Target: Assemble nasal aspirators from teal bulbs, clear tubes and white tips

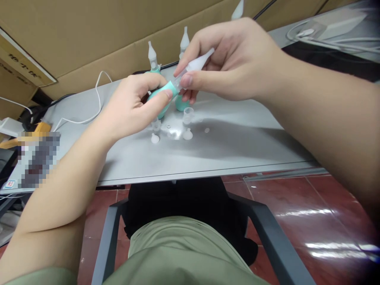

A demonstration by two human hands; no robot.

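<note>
My left hand (135, 103) is closed around the teal bulb (164, 97) of a nasal aspirator, thumb on top near its neck. The fingers of my right hand (225, 63) pinch the clear collar with the white tapered nozzle (198, 62), which meets the bulb's neck and points up to the right. Behind my hands stand an upright aspirator (152, 57) and another white-tipped one (184, 41), both partly hidden. In front lie a small clear cup (188, 114), a second clear piece (156, 124) and thin white discs with tabs (187, 134).
The grey table (208, 154) backs onto cardboard (103, 35). A white cable (97, 99) curls at the left, near a yellow-orange object (41, 128) and a blurred-out item (38, 160). Another white nozzle (238, 11) shows behind my right hand. White cables (341, 39) lie far right.
</note>
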